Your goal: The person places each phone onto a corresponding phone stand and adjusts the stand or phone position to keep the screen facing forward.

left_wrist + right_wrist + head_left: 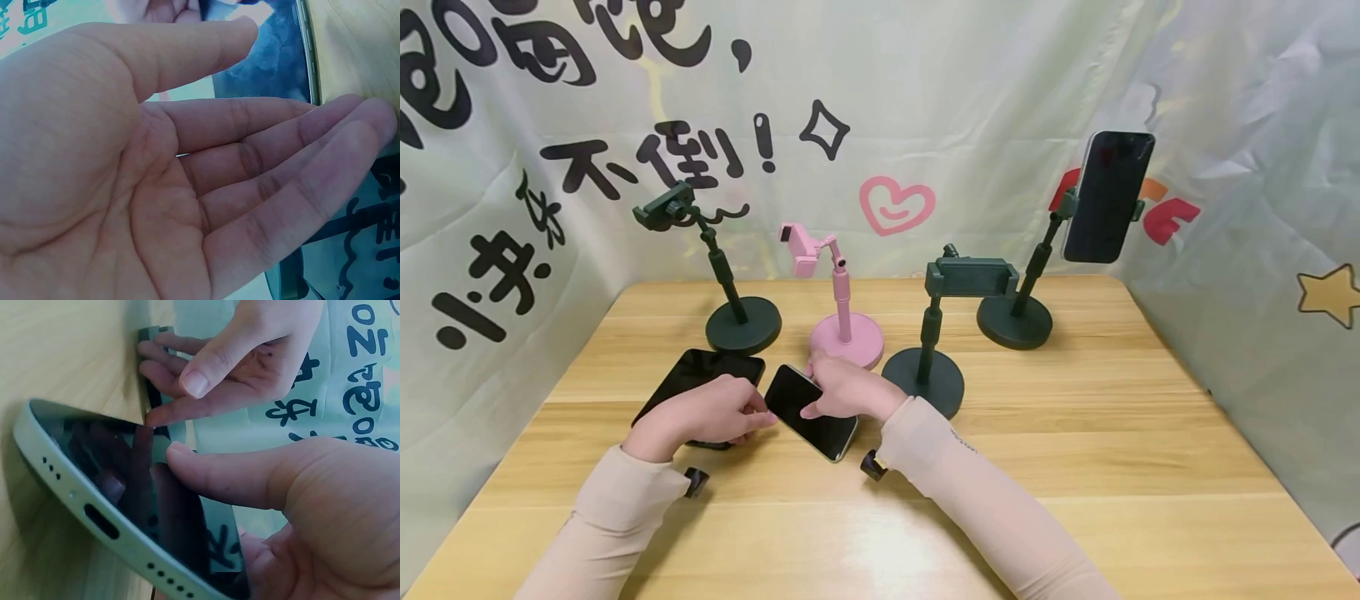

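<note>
A smartphone (pixel 831 435) with a dark screen and a pale frame is at the middle of the table. My right hand (pixel 853 392) grips it, thumb over the screen and fingers at its far side. The right wrist view shows the phone's port end (pixel 103 520) facing the camera; most of the fingers are hidden there. Beside the phone's left edge is my left hand (pixel 711 410), its fingers loosely extended and holding nothing. Its fingertips are at the phone's edge; whether they touch cannot be told. A black tablet-like device (pixel 688 379) lies partly hidden beneath the left hand.
Behind the hands stand a dark green phone stand (pixel 743 325), a pink stand (pixel 844 332) and another green stand (pixel 928 379) with an unfilled clamp. At the back right, a green stand (pixel 1015 323) holds an upright phone (pixel 1108 198). A printed cloth (pixel 1000 100) hangs behind the table.
</note>
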A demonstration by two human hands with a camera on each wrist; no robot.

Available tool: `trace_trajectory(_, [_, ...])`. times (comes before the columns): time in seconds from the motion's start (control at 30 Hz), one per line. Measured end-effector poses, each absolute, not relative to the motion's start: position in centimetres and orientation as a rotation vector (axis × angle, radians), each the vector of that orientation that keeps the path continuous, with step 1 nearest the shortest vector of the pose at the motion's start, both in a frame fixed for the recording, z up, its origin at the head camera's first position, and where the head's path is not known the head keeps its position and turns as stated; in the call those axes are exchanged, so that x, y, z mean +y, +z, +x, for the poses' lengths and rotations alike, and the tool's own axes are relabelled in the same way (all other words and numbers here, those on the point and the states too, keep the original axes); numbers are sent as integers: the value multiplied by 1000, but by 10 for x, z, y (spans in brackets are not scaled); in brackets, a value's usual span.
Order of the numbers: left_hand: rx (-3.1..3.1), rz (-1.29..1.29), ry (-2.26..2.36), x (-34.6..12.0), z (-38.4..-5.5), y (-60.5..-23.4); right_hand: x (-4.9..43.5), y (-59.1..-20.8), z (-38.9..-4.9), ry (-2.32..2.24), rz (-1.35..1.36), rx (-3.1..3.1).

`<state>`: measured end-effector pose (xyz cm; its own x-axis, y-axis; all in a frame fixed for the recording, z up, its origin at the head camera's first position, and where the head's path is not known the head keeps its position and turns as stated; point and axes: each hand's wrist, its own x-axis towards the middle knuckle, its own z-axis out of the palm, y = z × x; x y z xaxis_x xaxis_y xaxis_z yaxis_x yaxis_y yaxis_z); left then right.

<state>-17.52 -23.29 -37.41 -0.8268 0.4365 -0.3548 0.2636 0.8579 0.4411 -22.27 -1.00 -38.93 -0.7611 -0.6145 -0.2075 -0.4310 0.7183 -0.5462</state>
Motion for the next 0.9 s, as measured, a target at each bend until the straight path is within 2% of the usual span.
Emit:
trace_trajectory(0.33, [2582,524,516,-232,-176,-375,-11,-390,-223,-719,-782,2513])
trace_trajectory(0.9, [2577,552,520,-232,-176,-372,-7,-385,-226,-660,-889,2484])
